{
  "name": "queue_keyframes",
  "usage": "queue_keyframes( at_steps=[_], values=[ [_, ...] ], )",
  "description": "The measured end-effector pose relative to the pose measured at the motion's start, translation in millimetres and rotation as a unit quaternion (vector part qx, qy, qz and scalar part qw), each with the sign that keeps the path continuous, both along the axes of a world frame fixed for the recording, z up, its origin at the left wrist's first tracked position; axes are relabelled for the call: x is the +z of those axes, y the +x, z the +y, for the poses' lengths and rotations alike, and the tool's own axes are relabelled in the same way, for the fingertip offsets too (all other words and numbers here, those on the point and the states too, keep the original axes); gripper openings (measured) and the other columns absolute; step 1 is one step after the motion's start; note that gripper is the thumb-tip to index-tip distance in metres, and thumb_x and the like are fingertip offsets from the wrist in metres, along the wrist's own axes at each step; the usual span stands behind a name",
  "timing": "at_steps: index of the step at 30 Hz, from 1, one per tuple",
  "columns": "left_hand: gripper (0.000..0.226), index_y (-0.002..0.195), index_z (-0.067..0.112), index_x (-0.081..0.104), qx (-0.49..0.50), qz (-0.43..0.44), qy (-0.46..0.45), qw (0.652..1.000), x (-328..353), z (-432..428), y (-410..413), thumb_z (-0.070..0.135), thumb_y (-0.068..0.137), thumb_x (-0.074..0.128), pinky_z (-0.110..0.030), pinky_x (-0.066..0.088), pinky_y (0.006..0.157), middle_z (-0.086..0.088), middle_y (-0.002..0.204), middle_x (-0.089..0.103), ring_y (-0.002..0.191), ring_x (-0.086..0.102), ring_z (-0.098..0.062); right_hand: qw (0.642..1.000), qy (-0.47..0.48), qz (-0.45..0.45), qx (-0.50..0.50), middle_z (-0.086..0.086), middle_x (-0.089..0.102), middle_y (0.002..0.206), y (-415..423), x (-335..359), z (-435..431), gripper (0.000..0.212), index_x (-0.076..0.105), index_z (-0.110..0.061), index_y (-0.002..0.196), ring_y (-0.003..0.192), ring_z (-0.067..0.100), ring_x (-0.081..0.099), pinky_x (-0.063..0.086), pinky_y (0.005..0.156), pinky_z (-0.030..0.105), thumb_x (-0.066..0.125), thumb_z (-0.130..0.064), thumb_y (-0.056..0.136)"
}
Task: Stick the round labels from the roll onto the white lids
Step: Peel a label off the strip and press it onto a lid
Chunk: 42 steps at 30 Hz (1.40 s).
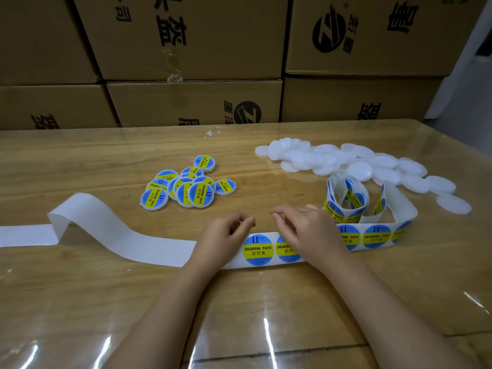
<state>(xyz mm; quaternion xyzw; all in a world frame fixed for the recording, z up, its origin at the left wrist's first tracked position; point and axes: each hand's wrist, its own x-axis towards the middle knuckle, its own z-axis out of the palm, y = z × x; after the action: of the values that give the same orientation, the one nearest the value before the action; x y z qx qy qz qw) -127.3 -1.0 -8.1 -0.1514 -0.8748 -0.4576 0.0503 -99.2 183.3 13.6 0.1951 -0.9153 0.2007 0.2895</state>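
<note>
"SOLDERING PASTE" labels (258,249), left hand (229,231), right hand (302,230) curled above, grip unclear

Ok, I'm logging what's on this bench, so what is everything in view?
Labelled lids: about a dozen, blue and yellow tops, piled left of centre.
Plain lids: a heap, too many to count, white, far right.
Label strip: one, blue and yellow round labels on white, looped at right, running flat under the hands.
Empty backing: one stretch, white, trailing left.
Paper scrap: small, white, far edge.
Table: one, wood under clear film.
Boxes: several, brown, stacked behind.
Left hand: fingers curled, over the strip.
Right hand: fingers curled, over the strip.
</note>
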Motion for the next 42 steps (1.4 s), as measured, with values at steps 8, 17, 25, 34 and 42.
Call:
queue_keyframes(
  at_steps=[8, 17, 25, 34, 42],
  values=[
    [0.024, 0.069, 0.036, 0.059, -0.013, -0.006, -0.016, 1.000, -3, 3, 1, 0.032, 0.092, 0.058, -0.030, 0.041, 0.059, 0.004, 0.060, 0.060, 0.057, 0.049, -0.005, 0.999, 0.030, -0.021, 0.026, -0.004, 0.048, 0.047, 1, 2, 7, 0.009, 0.071, -0.013, 0.082, 0.043, 0.020, 0.047, 0.045, 0.060, 0.029, 0.062, -0.014, 0.082],
    [0.013, 0.079, 0.024, 0.065, 0.003, -0.046, 0.039, 0.998, -5, 0, -4, 0.029, 0.091, 0.061, -0.016, 0.032, 0.052, 0.016, 0.047, 0.048, 0.050, 0.041, -0.001, 0.970, -0.182, -0.101, -0.128, -0.009, 0.057, 0.090, -19, 28, 14, 0.025, 0.059, -0.021, 0.118, 0.079, 0.010, 0.054, 0.048, 0.074, 0.032, 0.050, -0.022, 0.095],
    [0.015, 0.082, 0.017, 0.066, 0.004, -0.076, 0.088, 0.993, 3, 1, -3, 0.028, 0.091, 0.062, -0.012, 0.030, 0.048, 0.004, 0.054, 0.044, 0.050, 0.035, -0.004, 0.903, -0.065, -0.198, -0.375, 0.019, 0.058, 0.116, -104, 63, 159, 0.036, 0.048, -0.009, 0.130, 0.098, 0.037, 0.056, 0.049, 0.082, 0.045, 0.049, -0.016, 0.094],
    [0.014, 0.078, 0.022, 0.064, -0.003, -0.109, 0.111, 0.988, 1, 0, -5, 0.027, 0.091, 0.062, -0.014, 0.030, 0.049, 0.010, 0.049, 0.043, 0.050, 0.035, -0.005, 0.859, 0.079, -0.368, -0.348, 0.017, 0.034, 0.150, -146, 29, 187, 0.073, 0.034, -0.004, 0.143, 0.135, 0.035, 0.033, 0.034, 0.106, 0.040, 0.058, -0.048, 0.090],
    [0.017, 0.073, 0.027, 0.062, -0.005, -0.105, 0.092, 0.990, -2, 0, -8, 0.029, 0.090, 0.062, -0.020, 0.030, 0.053, 0.010, 0.048, 0.041, 0.051, 0.035, -0.004, 0.836, 0.073, -0.429, -0.335, 0.016, 0.062, 0.108, -182, 39, 149, 0.047, 0.056, -0.001, 0.119, 0.100, 0.032, 0.059, 0.049, 0.090, 0.038, 0.058, -0.039, 0.091]
  ],
)
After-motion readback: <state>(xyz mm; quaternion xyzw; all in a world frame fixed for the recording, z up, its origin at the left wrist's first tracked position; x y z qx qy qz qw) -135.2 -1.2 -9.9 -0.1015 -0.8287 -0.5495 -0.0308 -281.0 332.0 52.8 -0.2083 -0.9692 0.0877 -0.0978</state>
